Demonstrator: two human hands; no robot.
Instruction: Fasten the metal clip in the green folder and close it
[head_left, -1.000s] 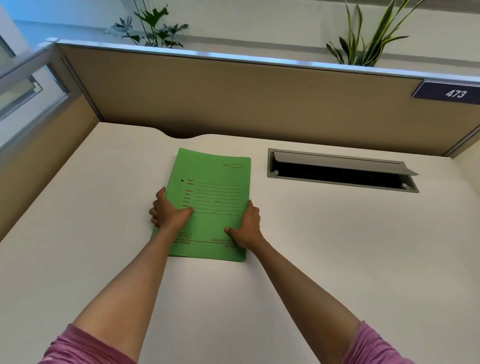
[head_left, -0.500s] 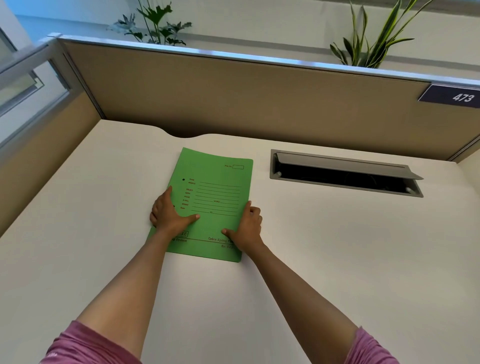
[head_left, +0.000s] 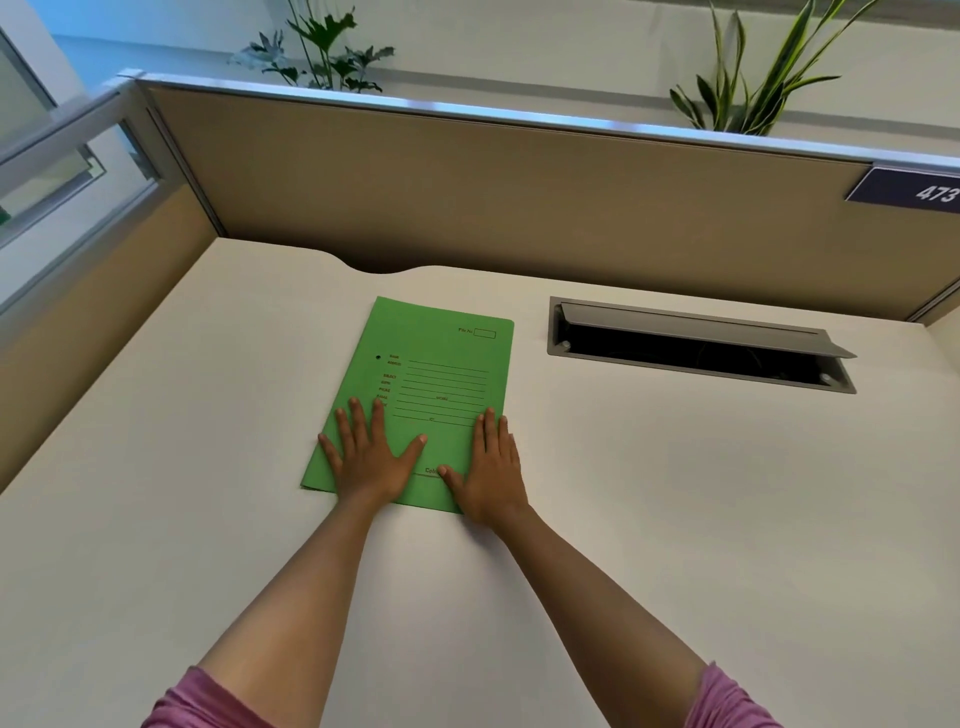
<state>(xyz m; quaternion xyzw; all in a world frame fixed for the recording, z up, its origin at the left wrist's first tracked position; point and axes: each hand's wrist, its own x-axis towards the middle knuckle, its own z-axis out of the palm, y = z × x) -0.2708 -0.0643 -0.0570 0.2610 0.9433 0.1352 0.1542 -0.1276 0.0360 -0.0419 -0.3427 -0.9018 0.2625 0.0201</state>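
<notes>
The green folder (head_left: 436, 364) lies closed and flat on the white desk (head_left: 649, 519), its printed front cover facing up. My left hand (head_left: 369, 457) rests flat on the folder's lower left part, fingers spread. My right hand (head_left: 491, 467) lies flat on its lower right corner, partly over the desk. Neither hand grips anything. The metal clip is hidden inside the folder; only a small dark hole (head_left: 378, 357) shows near the left edge.
An open grey cable hatch (head_left: 696, 345) is set into the desk to the right of the folder. A beige partition (head_left: 467, 197) stands behind, with a curved cutout (head_left: 379, 265) at the desk's back edge and plants above.
Both hands went from curled grips at the folder's lower edges to lying flat with fingers spread on its cover. The folder stays closed in about the same place.
</notes>
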